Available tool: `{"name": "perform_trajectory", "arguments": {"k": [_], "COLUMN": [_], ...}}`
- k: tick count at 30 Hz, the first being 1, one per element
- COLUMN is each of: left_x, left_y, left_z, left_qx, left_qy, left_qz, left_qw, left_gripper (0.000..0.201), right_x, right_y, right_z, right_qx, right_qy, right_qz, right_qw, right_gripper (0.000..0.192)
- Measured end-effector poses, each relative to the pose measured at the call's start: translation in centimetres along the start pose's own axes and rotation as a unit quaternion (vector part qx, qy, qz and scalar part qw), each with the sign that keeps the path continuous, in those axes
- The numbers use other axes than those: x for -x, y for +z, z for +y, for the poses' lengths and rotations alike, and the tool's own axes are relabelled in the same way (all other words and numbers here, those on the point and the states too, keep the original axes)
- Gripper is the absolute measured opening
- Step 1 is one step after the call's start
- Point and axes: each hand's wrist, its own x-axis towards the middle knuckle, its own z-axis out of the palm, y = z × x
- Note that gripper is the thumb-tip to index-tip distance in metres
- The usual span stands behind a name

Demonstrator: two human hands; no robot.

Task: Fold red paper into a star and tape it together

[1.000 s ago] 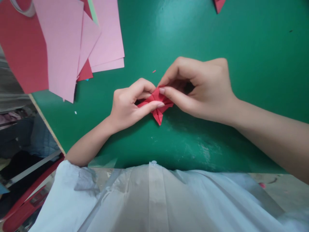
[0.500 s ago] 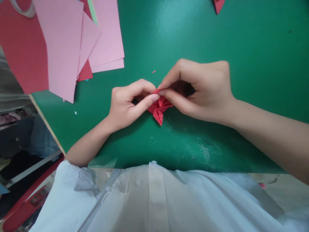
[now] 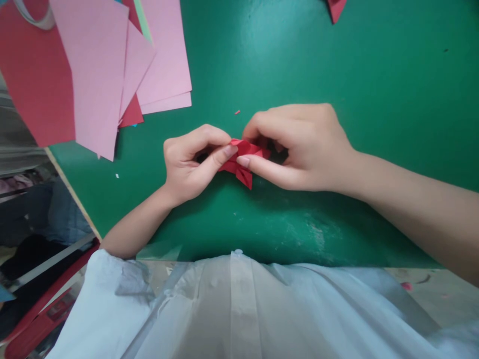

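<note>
A small folded red paper piece (image 3: 243, 160) sits just above the green table top (image 3: 299, 60), held between both hands. My left hand (image 3: 189, 162) pinches its left side with thumb and fingers. My right hand (image 3: 299, 147) covers its right side, thumb under and fingers curled over the top. A pointed corner of the paper sticks out below the fingers. Most of the piece is hidden by the fingers.
A loose stack of pink sheets (image 3: 112, 65) and red sheets (image 3: 33, 80) lies at the table's upper left, overhanging the edge. Another red paper corner (image 3: 336, 7) shows at the top edge. Tiny paper scraps (image 3: 237, 112) dot the table. My white shirt (image 3: 239, 309) fills the bottom.
My right hand has dropped lower and rolled flatter over the red paper. My left hand shifted slightly left. The paper now looks more pressed together between the fingers.
</note>
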Motion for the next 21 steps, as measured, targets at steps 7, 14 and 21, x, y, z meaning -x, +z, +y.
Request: {"name": "perform_trajectory", "arguments": {"k": [7, 14, 21], "left_x": [0.15, 0.1, -0.08], "left_y": [0.1, -0.01, -0.16], "left_z": [-0.29, -0.33, 0.01], "left_qx": [-0.019, -0.036, -0.004], "left_qy": [-0.011, -0.005, -0.04], "left_qz": [0.002, -0.003, -0.032], "left_qw": [1.0, 0.999, 0.999], "left_gripper": [0.022, 0.026, 0.024], "right_x": [-0.2, -0.34, -0.31], "right_y": [0.01, 0.04, 0.11], "right_z": [0.2, 0.12, 0.05], "right_qx": [0.005, 0.012, 0.022], "right_qy": [-0.018, -0.004, -0.001], "right_qz": [0.003, -0.016, -0.003], "right_qw": [1.0, 1.0, 1.0], "right_gripper": [0.026, 0.024, 0.025]}}
